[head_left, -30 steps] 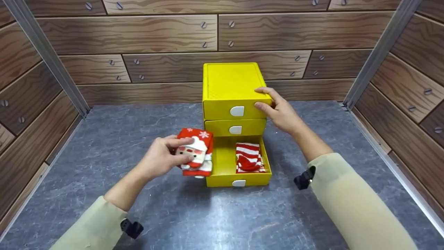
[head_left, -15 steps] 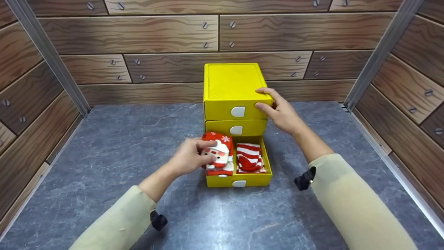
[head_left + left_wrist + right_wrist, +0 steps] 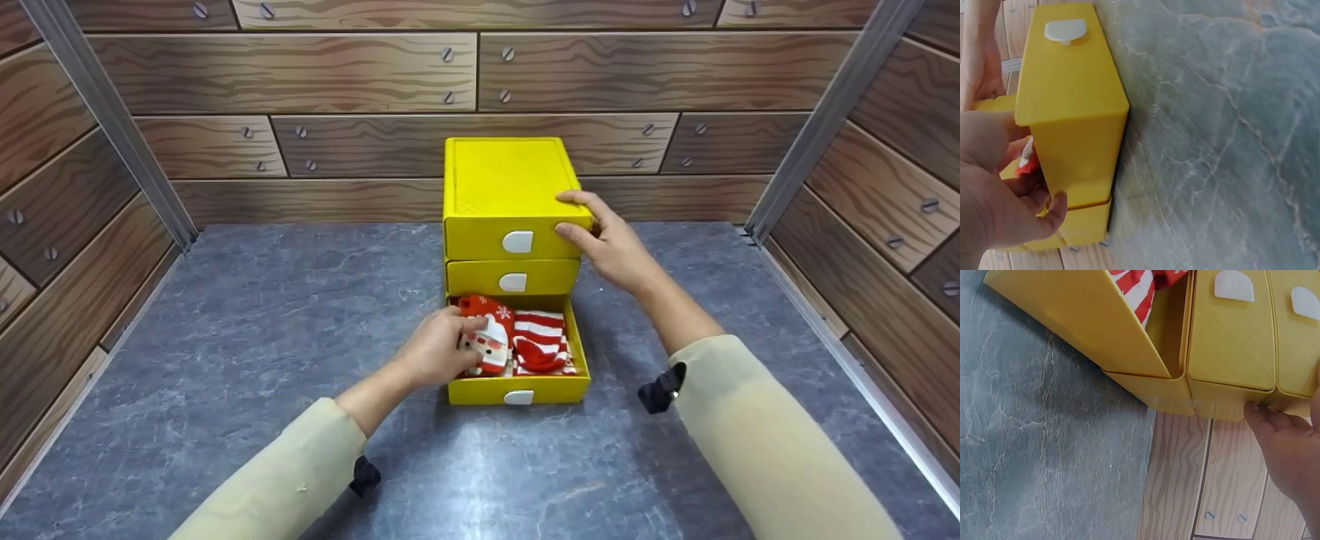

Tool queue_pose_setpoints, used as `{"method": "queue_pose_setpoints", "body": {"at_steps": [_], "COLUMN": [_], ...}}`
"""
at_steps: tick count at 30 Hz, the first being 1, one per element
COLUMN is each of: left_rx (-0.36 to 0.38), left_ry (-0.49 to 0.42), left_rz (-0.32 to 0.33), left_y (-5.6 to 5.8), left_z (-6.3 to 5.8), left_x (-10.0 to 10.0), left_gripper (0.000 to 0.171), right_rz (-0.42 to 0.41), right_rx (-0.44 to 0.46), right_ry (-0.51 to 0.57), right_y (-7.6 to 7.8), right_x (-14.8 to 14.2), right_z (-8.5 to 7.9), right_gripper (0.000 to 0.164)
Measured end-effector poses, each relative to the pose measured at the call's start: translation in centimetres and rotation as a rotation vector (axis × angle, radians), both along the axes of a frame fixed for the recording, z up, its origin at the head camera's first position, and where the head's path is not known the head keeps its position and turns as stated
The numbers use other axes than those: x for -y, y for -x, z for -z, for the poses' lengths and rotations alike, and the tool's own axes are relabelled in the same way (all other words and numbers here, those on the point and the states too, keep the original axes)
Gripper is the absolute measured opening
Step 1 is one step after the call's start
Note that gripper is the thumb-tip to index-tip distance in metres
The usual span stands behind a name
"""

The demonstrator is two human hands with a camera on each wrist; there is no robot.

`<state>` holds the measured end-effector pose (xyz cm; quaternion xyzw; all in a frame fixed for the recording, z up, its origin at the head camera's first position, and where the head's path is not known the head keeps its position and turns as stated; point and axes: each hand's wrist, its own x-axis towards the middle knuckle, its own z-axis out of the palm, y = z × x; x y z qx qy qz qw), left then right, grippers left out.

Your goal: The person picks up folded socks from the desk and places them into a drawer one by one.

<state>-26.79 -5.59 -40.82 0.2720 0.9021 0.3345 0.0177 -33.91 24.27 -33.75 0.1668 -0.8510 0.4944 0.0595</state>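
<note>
My left hand (image 3: 439,349) reaches over the left wall of the pulled-out bottom drawer (image 3: 480,391) and pinches folded red socks with a Santa face (image 3: 491,346) inside it. In the left wrist view the drawer wall hides most of these socks; a bit of red and white cloth shows beside the fingers. Folded red-and-white striped socks (image 3: 538,337) lie in the drawer's right half. My right hand (image 3: 619,251) grips the upper right front corner of the yellow drawer cabinet (image 3: 510,176), thumb at the front; the right wrist view shows fingers along its side.
The two upper drawers, with white pull tabs (image 3: 517,241), are closed. The cabinet stands on a grey marbled tabletop (image 3: 300,300), near the wood-patterned back wall (image 3: 375,142). Metal posts (image 3: 112,127) mark the corners.
My left hand has carried the Santa socks rightward from beside the drawer, over its left wall and down into it, beside the striped socks. The right hand keeps its hold on the cabinet.
</note>
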Motion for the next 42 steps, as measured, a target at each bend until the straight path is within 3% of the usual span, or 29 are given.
{"method": "queue_pose_setpoints", "body": {"at_steps": [8,13,17,25,28,32,37,42], "left_rx": [-0.075,-0.062,-0.049,-0.02,-0.024,-0.009,0.01,0.073], "left_ry": [0.079,0.057,0.048,0.043,0.001,-0.103,-0.2,-0.25], "left_rz": [0.055,0.065,0.068,-0.027,-0.056,-0.037,0.035,0.126], "left_y": [0.2,0.0,-0.3,-0.8,-1.5,-3.1,-5.4,-7.2], "left_z": [0.7,0.5,0.0,-1.6,-2.2,-3.0,-3.2,-2.3], "left_x": [-0.1,0.2,0.5,1.6,2.3,3.0,2.8,1.9], "left_gripper": [0.039,0.028,0.031,0.035,0.035,0.036,0.034,0.034], "right_rz": [0.009,0.005,0.006,0.017,0.012,0.014,0.017,0.012], "right_rx": [0.0,0.013,0.012,0.015,0.015,0.017,0.021,0.014], "right_ry": [-0.001,-0.004,-0.009,-0.022,-0.014,-0.016,-0.028,-0.026], "right_y": [0.0,-0.1,-0.4,-0.4,-0.4,-0.2,-0.1,-0.1], "right_x": [-0.1,0.1,0.1,0.0,0.0,0.1,0.1,0.0], "right_z": [0.0,-0.1,-0.3,-0.2,-0.2,0.0,-0.1,-0.1], "right_gripper": [0.05,0.051,0.052,0.054,0.053,0.052,0.052,0.053]}}
